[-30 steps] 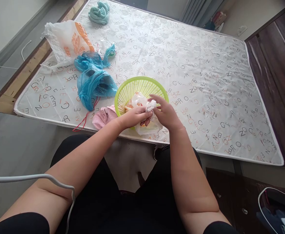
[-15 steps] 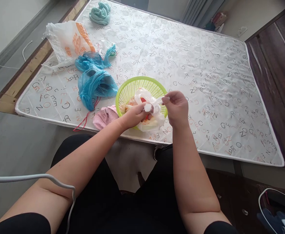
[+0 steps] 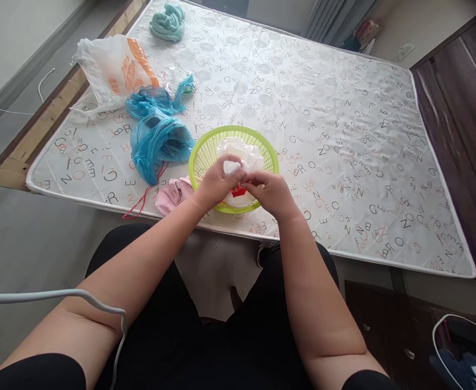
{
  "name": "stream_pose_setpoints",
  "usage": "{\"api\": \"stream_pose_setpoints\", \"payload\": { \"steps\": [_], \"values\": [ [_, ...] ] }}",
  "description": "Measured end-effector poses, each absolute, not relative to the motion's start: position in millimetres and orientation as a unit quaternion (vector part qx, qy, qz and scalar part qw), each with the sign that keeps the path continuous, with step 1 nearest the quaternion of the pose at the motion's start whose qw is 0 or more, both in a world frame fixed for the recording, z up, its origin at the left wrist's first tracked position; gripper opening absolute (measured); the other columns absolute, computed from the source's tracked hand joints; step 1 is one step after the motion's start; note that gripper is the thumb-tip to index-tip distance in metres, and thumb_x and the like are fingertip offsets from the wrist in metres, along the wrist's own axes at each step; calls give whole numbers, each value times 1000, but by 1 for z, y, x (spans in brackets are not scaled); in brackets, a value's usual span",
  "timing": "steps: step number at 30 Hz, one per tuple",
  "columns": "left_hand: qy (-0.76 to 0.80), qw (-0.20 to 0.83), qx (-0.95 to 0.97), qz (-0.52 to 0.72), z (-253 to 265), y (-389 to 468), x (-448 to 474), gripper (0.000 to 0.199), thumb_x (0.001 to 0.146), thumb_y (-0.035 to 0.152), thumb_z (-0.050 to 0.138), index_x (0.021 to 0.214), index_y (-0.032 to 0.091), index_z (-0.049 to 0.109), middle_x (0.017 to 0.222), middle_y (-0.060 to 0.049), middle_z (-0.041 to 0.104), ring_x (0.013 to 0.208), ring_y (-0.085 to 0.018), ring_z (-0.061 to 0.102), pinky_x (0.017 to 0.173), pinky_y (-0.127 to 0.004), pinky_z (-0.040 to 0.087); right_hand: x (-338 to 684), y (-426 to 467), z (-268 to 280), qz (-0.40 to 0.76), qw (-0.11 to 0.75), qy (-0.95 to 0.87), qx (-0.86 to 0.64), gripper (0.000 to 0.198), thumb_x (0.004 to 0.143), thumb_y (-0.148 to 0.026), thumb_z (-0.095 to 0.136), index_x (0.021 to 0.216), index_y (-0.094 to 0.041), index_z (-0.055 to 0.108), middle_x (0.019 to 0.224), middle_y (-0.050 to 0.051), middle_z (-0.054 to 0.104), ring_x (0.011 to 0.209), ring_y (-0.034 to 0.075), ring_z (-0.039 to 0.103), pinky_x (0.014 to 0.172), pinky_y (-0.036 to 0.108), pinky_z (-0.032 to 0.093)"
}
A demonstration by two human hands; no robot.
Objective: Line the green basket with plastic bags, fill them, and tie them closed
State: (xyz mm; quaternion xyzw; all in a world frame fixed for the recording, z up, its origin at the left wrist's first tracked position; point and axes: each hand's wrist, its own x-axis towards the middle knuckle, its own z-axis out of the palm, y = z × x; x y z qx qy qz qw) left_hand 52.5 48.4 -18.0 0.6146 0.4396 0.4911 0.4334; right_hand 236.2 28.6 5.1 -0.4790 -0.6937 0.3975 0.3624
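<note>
A green plastic basket (image 3: 205, 135) rests near the mattress's front edge, with a white plastic bag (image 3: 246, 154) bunched inside it. Over the basket, my left hand (image 3: 217, 181) is closed on a gathered part of this bag; a white tuft sticks out above its thumb. My right hand (image 3: 272, 192) meets it from the right, its fingers pinched at the bag close to the left fingertips. What exactly the right fingertips hold is partly hidden. Just below them shows a red patch (image 3: 238, 190) on or in the bag.
Left of the basket lie a pink cloth (image 3: 173, 197), blue plastic bags (image 3: 156, 138) with a red cord (image 3: 140, 203), and a white-and-orange bag (image 3: 116, 70). A teal cloth (image 3: 168, 23) sits farther back on the lettered mattress (image 3: 343, 162). A grey cable (image 3: 59, 294) crosses my left arm.
My right hand has come left and down from the stretched bag end to meet my left hand. The left hand has shifted slightly left and up, and the bag now sits deeper in the basket.
</note>
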Motion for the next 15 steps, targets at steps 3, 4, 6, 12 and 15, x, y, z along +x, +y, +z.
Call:
{"api": "stream_pose_setpoints", "payload": {
  "steps": [3,4,6,12,15],
  "values": [
    [422,420,649,474,-9,48,51,24,91,41,74,98,20,64,97,-3,70,94,-18,68,87,-30,54,238,30,4,249,384,-724,-515,14,87,-37,77,95,-27,70,94,3,74,97,24,67,94,46,58],
    [417,424,662,457,-7,48,50,22,91,40,73,95,20,65,97,-3,70,94,-18,67,88,-30,54,239,31,4,208,394,-733,-515,17,86,-36,78,97,-28,68,101,4,73,107,27,66,100,50,56],
    [400,436,688,420,-4,47,49,20,91,38,72,92,20,65,94,-3,71,92,-18,67,88,-30,54,239,33,5,160,399,-756,-494,21,86,-33,78,104,-29,68,118,6,72,127,31,59,111,55,49],
    [324,382,760,414,-11,45,44,9,90,28,74,93,20,70,93,-3,73,86,-17,68,82,-29,53,241,34,-4,133,359,-783,-489,13,90,-25,67,103,-27,66,100,5,74,103,26,66,95,45,55],
    [290,312,780,458,-13,45,46,5,92,25,75,96,23,74,109,-6,75,100,-19,71,91,-33,56,241,32,-12,117,356,-751,-543,17,88,-31,68,104,-27,66,90,3,72,86,22,66,80,38,54]
  ]
}}
